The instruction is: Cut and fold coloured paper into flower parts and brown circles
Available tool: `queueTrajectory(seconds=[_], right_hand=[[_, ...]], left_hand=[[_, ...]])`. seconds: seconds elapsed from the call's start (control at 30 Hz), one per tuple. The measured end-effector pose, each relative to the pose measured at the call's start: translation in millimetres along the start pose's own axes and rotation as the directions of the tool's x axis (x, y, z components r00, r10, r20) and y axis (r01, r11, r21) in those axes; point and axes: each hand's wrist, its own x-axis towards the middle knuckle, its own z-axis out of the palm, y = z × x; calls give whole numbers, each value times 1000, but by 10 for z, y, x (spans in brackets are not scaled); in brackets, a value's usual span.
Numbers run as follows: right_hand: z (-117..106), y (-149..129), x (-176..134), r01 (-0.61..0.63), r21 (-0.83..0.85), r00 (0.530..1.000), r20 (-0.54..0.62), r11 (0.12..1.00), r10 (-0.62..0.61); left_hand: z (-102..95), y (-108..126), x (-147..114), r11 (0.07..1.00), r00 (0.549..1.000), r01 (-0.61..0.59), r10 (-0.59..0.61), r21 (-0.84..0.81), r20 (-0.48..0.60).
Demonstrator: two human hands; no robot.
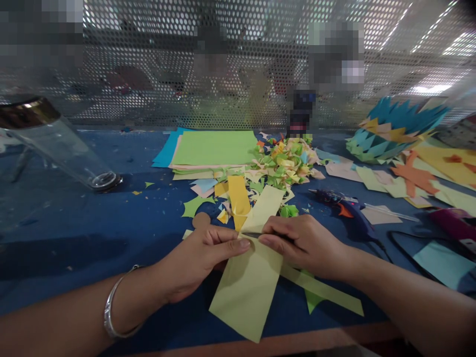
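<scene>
My left hand pinches a pale yellow-green paper between thumb and fingers near its middle. My right hand is closed around a slim dark metal tool, whose tip lies across the paper close to my left thumb; its handle is hidden in my fist, so I cannot tell its exact kind. Beyond the tool, a pale yellow strip slants up and away. An orange-yellow paper strip stands just behind my left fingertips. Under my right wrist lies a narrow pale green strip.
Stacked green paper lies at the back beside a heap of paper scraps. A glue gun with its cord is on the right, below a layered paper crown. A clear bottle leans at left. Perforated metal bounds the back.
</scene>
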Motion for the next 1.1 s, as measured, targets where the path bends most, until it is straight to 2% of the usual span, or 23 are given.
queueTrajectory(seconds=[0.43, 0.97, 1.1], right_hand=[[3, 11, -3, 3, -31, 1000, 4, 1000, -3], [24, -9, 1, 19, -27, 1000, -10, 999, -19], [29, 1, 14, 5, -20, 1000, -25, 1000, -5]], left_hand=[[-6, -27, 16, 998, 998, -55, 55, 37, 5], [-1, -4, 17, 1000, 999, -30, 30, 7, 19], [27, 23, -1, 996, 999, -20, 23, 88, -29]])
